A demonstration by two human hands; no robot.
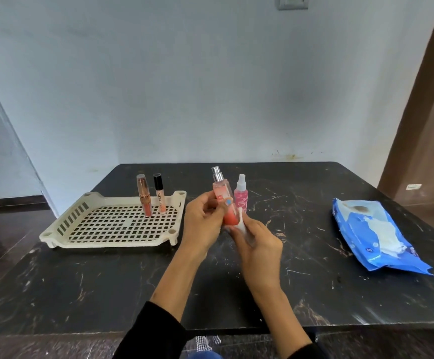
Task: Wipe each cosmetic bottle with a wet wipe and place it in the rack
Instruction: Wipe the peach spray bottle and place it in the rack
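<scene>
My left hand (202,218) grips an orange-pink spray bottle (222,196) with a silver nozzle, held upright above the black table. My right hand (257,244) presses a folded white wet wipe (241,222) against the bottle's lower right side. A smaller pink spray bottle (241,195) with a white nozzle stands on the table just behind. The cream plastic rack (86,238) sits to the left. Two slim tubes stand upright at its back: a copper-capped lip tube (143,195) and a black-capped lip gloss (159,193).
A blue pack of wet wipes (376,229) lies on the right of the table, a wipe poking from its opening. The black marbled table (81,294) ends at a front edge near my sleeves. A pale wall stands directly behind the table.
</scene>
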